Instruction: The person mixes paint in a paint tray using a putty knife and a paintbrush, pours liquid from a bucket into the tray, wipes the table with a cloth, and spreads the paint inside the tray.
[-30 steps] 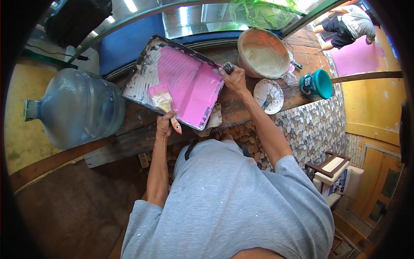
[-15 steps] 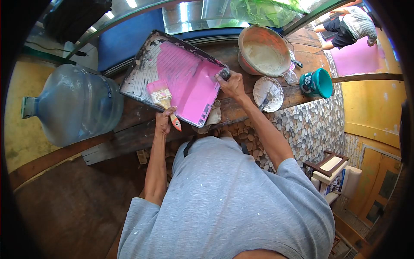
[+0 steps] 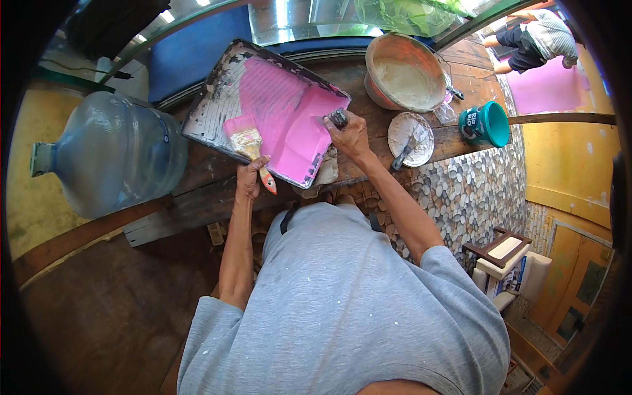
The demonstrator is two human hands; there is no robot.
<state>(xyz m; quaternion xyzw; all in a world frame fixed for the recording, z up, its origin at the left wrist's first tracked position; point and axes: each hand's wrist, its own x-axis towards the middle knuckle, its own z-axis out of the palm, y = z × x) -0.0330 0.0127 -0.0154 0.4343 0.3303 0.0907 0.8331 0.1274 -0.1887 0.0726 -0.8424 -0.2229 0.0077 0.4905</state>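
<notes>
A paint tray (image 3: 214, 125) with pink paint tilts over the wooden bench. My left hand (image 3: 250, 178) is closed at the tray's near edge, pressing a paintbrush (image 3: 246, 141) against it; the bristles are coated pink and rest over the tray. In my right hand (image 3: 350, 138) is a putty knife with a dark handle (image 3: 338, 118), at the tray's right side. Its blade reaches over the pink paint and is only partly visible.
Right of the tray stand a basin (image 3: 375, 82) of pale paste, a white-smeared plate (image 3: 426, 141) with a tool on it, and a teal bucket (image 3: 497, 125). A large water bottle (image 3: 122, 158) lies at left. Another person (image 3: 550, 36) bends by a pink surface at upper right.
My right hand has drawn the putty knife slightly left and down over the paint. The tray and brush have shifted only a little.
</notes>
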